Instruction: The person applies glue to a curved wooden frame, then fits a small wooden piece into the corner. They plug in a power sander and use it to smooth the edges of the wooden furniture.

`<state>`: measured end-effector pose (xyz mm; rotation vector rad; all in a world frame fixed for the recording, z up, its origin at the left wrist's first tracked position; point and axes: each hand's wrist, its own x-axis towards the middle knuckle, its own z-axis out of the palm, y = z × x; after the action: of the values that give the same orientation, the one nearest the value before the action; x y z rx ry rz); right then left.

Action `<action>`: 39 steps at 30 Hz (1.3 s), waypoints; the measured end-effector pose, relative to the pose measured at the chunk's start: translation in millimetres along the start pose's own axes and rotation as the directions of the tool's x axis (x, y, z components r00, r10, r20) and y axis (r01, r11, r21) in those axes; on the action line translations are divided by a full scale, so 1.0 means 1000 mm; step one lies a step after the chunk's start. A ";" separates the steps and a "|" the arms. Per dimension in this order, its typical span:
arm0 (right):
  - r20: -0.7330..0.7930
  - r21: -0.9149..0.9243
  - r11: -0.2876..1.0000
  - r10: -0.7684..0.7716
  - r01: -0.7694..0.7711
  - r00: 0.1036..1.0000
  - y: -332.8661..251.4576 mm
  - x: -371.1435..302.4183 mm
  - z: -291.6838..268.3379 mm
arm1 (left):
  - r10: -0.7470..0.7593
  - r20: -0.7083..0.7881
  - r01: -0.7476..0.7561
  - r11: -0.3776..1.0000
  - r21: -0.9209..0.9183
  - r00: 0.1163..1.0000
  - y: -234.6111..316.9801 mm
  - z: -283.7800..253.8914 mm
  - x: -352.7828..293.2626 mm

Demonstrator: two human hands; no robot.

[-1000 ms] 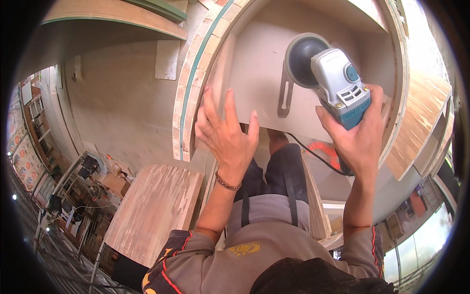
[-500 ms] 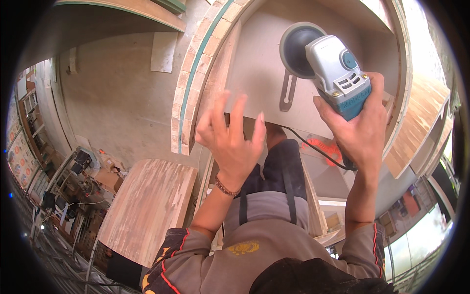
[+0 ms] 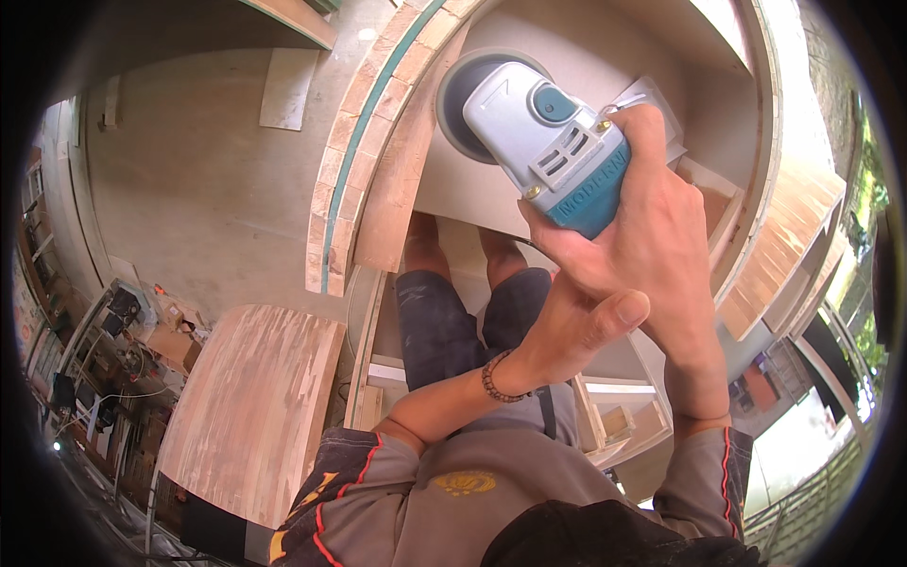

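My right hand (image 3: pixel 652 227) is wrapped round the body of an angle grinder (image 3: pixel 557 156) with a grey head and a teal housing. A round dark disc (image 3: pixel 459 106) shows under the grinder's far left end. Below my right hand, my left hand (image 3: pixel 572 335) reaches across to the right, its thumb stretched out near the right wrist. Its fingers are hidden behind the right hand, so what they touch cannot be seen. The grinder is held up over a pale board (image 3: pixel 444 194) inside a curved wooden frame (image 3: pixel 364 142).
A wooden panel (image 3: pixel 250 406) with streaked grain stands at the left. Another wooden piece (image 3: pixel 784 236) is beyond the frame at the right. A pale flat object (image 3: pixel 661 118) lies behind the grinder. Cartons and clutter (image 3: pixel 170 331) fill the far left floor.
The grinder has come left and closer to me in my right hand. My left hand, raised and spread before, has moved right, beneath the right hand. The slotted flat wrench is now out of sight.
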<state>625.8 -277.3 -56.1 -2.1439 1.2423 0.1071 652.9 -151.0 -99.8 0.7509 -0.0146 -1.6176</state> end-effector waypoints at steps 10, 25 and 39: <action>0.002 -0.068 0.998 -0.011 0.011 1.000 -0.006 0.014 0.002 | 0.152 -0.025 -0.152 0.988 0.010 0.988 0.016 0.007 0.017; 0.067 -0.103 0.993 -0.044 0.051 0.997 -0.009 0.017 0.003 | 0.114 -0.054 -0.115 0.993 -0.022 0.992 0.015 0.006 0.016; 0.238 -0.102 0.975 -0.168 0.197 0.957 -0.020 -0.002 0.014 | 0.148 -0.178 -0.161 0.985 -0.057 0.973 -0.009 0.006 -0.015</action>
<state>644.5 -261.3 -56.4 -2.2689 0.9224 0.3501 642.1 -137.6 -92.3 0.8130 0.1070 -1.3936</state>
